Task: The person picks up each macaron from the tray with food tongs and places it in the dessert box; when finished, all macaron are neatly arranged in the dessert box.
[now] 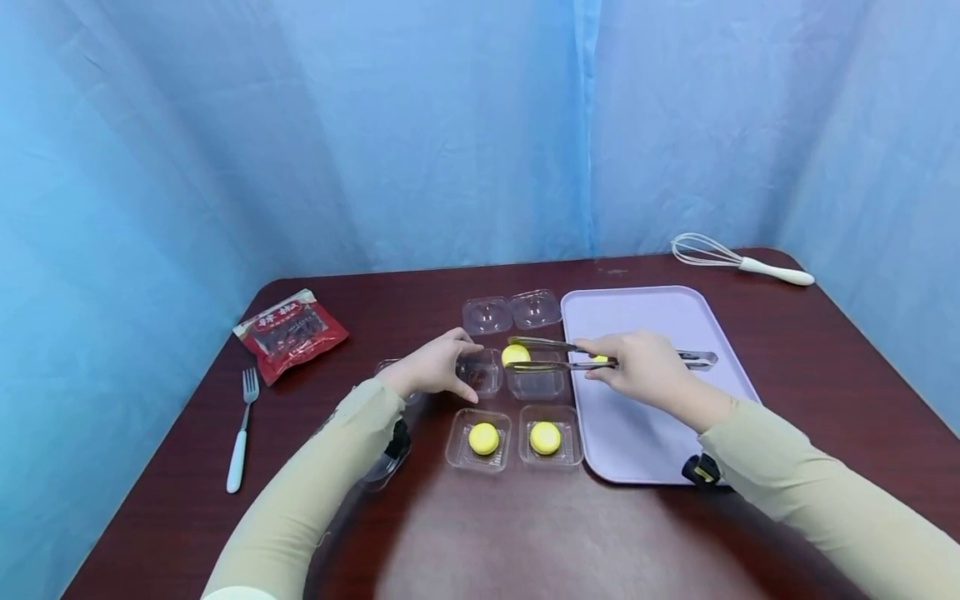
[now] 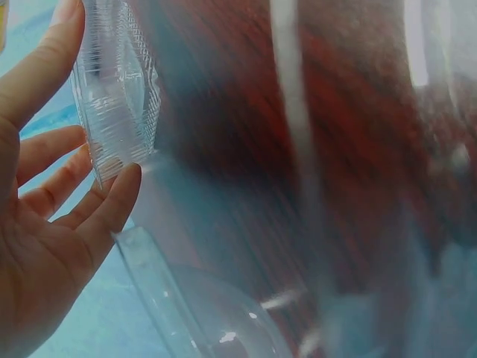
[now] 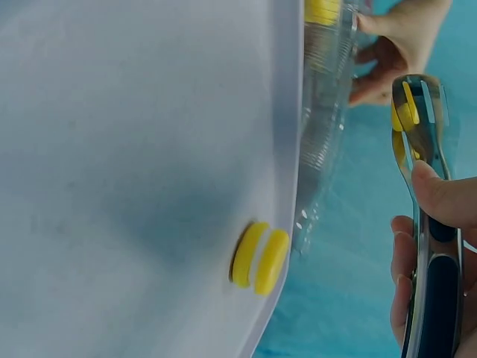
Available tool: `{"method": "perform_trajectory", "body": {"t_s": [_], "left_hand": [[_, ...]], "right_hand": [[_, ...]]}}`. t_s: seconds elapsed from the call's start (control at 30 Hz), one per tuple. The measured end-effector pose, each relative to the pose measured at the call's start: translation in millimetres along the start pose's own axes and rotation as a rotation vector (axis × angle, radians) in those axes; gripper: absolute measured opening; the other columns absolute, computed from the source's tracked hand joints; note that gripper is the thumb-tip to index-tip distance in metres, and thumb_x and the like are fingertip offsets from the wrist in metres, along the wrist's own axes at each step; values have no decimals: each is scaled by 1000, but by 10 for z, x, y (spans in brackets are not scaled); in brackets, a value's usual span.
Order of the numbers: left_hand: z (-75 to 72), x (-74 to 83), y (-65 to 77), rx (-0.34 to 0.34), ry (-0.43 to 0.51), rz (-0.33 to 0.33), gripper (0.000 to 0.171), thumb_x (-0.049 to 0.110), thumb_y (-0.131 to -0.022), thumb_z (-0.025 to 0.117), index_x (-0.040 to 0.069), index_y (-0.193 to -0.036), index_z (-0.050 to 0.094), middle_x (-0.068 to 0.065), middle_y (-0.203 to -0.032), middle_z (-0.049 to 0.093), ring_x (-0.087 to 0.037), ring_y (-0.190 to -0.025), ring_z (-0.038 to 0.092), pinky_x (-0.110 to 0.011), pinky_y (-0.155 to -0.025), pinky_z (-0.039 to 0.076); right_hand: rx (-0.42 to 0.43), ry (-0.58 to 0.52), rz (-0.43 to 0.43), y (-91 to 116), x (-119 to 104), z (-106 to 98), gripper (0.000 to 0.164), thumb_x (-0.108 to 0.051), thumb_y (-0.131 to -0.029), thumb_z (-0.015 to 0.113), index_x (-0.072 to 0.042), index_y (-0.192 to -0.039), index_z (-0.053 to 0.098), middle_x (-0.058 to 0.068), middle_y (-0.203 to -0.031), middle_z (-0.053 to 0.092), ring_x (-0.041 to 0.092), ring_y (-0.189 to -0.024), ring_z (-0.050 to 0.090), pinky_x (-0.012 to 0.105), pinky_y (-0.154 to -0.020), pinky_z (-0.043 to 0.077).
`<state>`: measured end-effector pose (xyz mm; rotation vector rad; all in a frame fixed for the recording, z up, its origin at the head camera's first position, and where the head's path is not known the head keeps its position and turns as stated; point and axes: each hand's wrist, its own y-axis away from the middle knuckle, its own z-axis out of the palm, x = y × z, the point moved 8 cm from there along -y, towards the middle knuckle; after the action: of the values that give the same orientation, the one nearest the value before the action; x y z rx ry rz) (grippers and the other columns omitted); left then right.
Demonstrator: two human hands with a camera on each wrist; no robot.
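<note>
My left hand [image 1: 438, 367] holds a clear plastic box [image 2: 115, 112] by its sides, thumb at one edge and fingers at the other. In my right hand [image 1: 641, 367] are metal tongs [image 3: 436, 298] with dark handle grips. Between the tong tips sits a yellow macaron [image 1: 515, 356], above the boxes in the middle row. Another clear box [image 1: 536, 386] stands beside the held one. Nearer me, two clear boxes contain one yellow macaron [image 1: 483, 438] and another macaron [image 1: 545, 437]. A further macaron [image 3: 261, 257] lies on the lilac tray [image 1: 637, 450], partly behind my right hand in the head view.
Clear lids [image 1: 536, 309] lie open behind the middle boxes. More clear plastic [image 1: 386, 468] shows beside my left forearm. A red snack packet [image 1: 292, 333] and a fork [image 1: 238, 450] lie at the left; a whisk [image 1: 772, 268] lies at the back right.
</note>
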<state>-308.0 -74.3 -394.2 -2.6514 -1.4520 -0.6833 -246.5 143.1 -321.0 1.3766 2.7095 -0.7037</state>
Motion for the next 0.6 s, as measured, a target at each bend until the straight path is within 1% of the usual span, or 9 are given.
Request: {"method": "perform_trajectory", "body": {"t_s": [0.1,0.27,0.37,0.6], "left_hand": [[-4,-5,-3,4,9,2,81,33,-69,84,4,-137,50,-11,-123,50,-21,-110,52,-35,-97,44],[-2,-24,-12,5,22,-15,81,35,-68,85,5,-135,52,-10,-121,51,-20,-108,52,-36,-98,45],[-2,-30,-17,6,26,-23,80,35,-67,85,6,-134,53,-10,-120,52,-20,-107,53,-36,-98,45],[-10,-24,-14,2,22,-27,80,35,-67,85,7,-135,53,-9,-119,51,-20,-106,53,-36,-96,46]], "right_hand": [[-6,17,-34,-51,-61,52,42,-12,-73,80,-11,-114,70,7,-98,73,23,-79,70,38,-58,51],[-15,23,-61,-110,-137,163,42,-14,-71,81,-10,-112,71,7,-94,74,23,-76,70,39,-59,51],[-34,16,-62,-136,-167,235,43,-15,-71,82,-11,-113,71,7,-93,74,22,-76,70,39,-58,51],[-73,7,-39,-196,-189,341,43,-16,-74,80,-10,-115,70,8,-98,73,24,-83,70,40,-63,53]]}}
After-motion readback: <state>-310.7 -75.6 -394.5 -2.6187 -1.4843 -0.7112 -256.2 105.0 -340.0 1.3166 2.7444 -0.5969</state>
